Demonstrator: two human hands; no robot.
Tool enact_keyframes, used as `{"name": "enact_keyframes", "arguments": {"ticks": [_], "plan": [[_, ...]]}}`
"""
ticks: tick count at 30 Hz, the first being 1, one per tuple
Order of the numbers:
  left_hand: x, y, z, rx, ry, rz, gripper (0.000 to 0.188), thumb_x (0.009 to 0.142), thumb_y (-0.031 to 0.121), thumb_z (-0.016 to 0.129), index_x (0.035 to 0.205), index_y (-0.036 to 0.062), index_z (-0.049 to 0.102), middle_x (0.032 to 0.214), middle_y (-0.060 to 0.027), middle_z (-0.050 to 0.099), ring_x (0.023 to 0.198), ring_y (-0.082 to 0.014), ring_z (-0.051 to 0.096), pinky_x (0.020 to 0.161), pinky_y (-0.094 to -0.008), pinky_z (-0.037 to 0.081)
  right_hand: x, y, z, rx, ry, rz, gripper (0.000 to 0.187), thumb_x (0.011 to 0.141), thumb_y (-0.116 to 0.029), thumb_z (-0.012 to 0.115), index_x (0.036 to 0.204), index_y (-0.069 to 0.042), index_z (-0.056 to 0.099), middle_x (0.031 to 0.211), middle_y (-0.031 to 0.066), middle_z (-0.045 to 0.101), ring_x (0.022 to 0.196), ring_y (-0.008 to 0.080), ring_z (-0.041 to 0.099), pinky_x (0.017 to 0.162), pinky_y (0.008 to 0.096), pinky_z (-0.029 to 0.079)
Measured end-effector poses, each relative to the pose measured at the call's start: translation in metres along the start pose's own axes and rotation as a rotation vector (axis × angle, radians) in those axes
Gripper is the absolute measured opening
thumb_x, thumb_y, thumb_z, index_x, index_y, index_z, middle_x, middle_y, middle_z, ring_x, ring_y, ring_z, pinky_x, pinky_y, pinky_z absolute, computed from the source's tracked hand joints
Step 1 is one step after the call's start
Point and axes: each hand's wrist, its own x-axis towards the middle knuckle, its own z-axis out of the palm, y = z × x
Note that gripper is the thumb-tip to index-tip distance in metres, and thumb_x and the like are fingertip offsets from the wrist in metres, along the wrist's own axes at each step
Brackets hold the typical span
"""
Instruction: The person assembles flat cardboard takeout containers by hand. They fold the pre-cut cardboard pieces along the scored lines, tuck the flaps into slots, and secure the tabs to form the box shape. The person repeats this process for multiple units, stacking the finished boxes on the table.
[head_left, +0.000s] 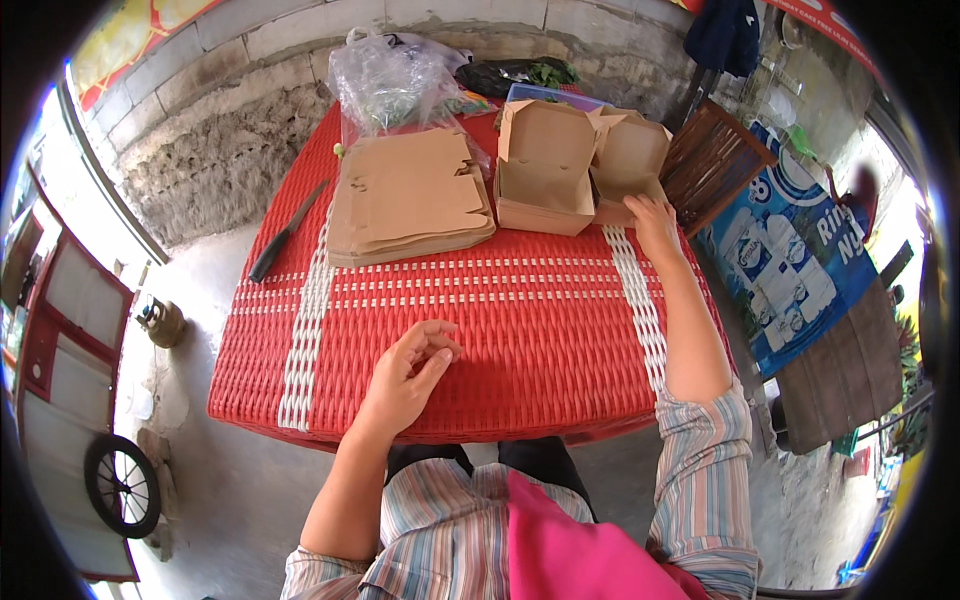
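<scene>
Two brown cardboard boxes stand side by side at the far right of the table, lids raised. My right hand (654,232) is at the front right corner of the right box (632,160), its fingers hooked over the rim and its thumb hidden. Touching that one is the left box (545,180), with nothing visible inside. My left hand (408,378) hovers over the near middle of the table, fingers loosely bent and thumb apart, holding nothing. Beyond it lies a stack of flat cardboard box blanks (410,195), notched along their edges.
A knife with a black handle (270,255) lies left of the stack on the red woven tabletop (480,340). Clear plastic bags (390,85) and a black bag (500,75) with greens sit at the back. A wooden chair (715,165) stands close on the right.
</scene>
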Motion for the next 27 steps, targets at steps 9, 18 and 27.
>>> {"name": "enact_keyframes", "arguments": {"ticks": [9,18,27], "plan": [[0.001,-0.001,-0.002,0.011,0.001,-0.025,0.025,0.097,0.001,0.053,0.122,-0.0034,0.056,0.102,-0.0095,0.068,0.096,-0.0147,0.063,0.089,-0.0284,0.049,-0.008,-0.047,-0.027,0.162,0.444,0.185,0.042,0.083,0.003,0.058,0.12,-0.016,0.062,0.111,0.0057,0.057,0.114,0.0289,0.053,0.107,0.0478,0.037],[0.068,0.018,-0.048,0.76,0.192,0.276,0.029,0.09,0.015,0.064,0.116,0.0012,0.064,0.106,-0.0152,0.071,0.095,-0.032,0.069,0.084,-0.0394,0.054,-0.028,-0.098,-0.055,0.357,0.584,0.002,0.033,0.084,0.003,0.058,0.113,-0.012,0.064,0.105,0.005,0.058,0.102,0.027,0.056,0.092,0.0428,0.042],[0.147,-0.027,-0.085,1.255,0.113,0.17,0.063,0.091,0.038,0.065,0.142,0.0046,0.048,0.149,-0.012,0.046,0.14,-0.0313,0.04,0.115,-0.0516,0.03,-0.03,-0.103,-0.046,0.308,0.586,-0.034,0.03,0.081,0.004,0.059,0.106,-0.011,0.067,0.1,0.0046,0.058,0.097,0.0263,0.057,0.088,0.0415,0.044]]}}
